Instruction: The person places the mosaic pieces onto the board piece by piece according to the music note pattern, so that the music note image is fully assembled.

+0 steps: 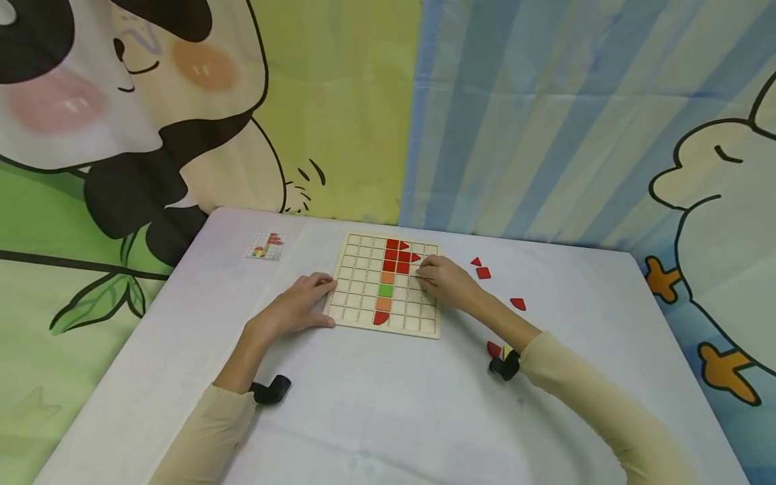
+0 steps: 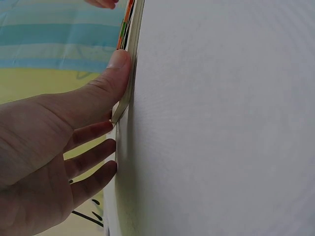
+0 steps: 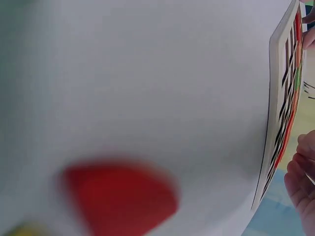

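A wooden grid board (image 1: 359, 283) lies on the table, partly filled with flat coloured pieces. Red squares (image 1: 391, 255) and red triangles fill its upper middle; below them run an orange square (image 1: 387, 277), a green square (image 1: 385, 290), another orange square (image 1: 384, 304) and a rounded red piece (image 1: 380, 317). My left hand (image 1: 302, 303) rests at the board's left edge, its thumb touching the rim in the left wrist view. Over the right part of the board, my right hand (image 1: 447, 279) has its fingertips bunched near the red triangles. Whether a piece is between them is hidden.
A small pattern card (image 1: 267, 246) lies at the back left. To the right of the board are a red triangle (image 1: 475, 261), a red square (image 1: 483, 273) and a rounded red piece (image 1: 518, 304). Another red piece (image 1: 494, 349) and a yellow piece (image 1: 507, 350) lie by the right wrist.
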Demonstrator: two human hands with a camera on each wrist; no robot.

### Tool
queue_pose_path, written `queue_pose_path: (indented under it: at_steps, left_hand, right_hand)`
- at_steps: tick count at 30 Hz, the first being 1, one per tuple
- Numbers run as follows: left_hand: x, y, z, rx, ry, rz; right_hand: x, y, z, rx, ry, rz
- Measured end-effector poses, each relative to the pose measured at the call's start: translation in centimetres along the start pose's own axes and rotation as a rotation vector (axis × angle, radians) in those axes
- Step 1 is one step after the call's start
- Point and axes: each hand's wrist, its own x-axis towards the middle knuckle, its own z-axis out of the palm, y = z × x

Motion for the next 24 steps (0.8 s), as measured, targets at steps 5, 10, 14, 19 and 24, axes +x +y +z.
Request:
queue_pose_path:
  at_steps: [5, 10, 14, 19, 24]
  left_hand:
    - [0.0, 0.0, 0.0, -0.001, 0.001, -0.003]
    - [0.1, 0.0, 0.1, -0.008, 0.003, -0.005]
    - [0.0, -0.1, 0.1, -0.01, -0.001, -0.008]
    - [0.0, -0.1, 0.1, -0.016, 0.0, -0.008]
    - [0.0, 0.0, 0.1, -0.018, 0.003, 0.002]
  right_hand:
    - [-3.1, 1.3, -1.8, -0.012, -0.038, 0.11]
    - [-5.6, 2.7, -3.1, -0.02, -0.065, 0.204]
    - [-6.8, 3.4, -3.4, -0.002, -0.07, 0.256]
    - [-7.6, 4.1, -3.5, -0.002, -0.065, 0.292]
    - [-7.8, 4.5, -3.9, 0.0, -0.067, 0.297]
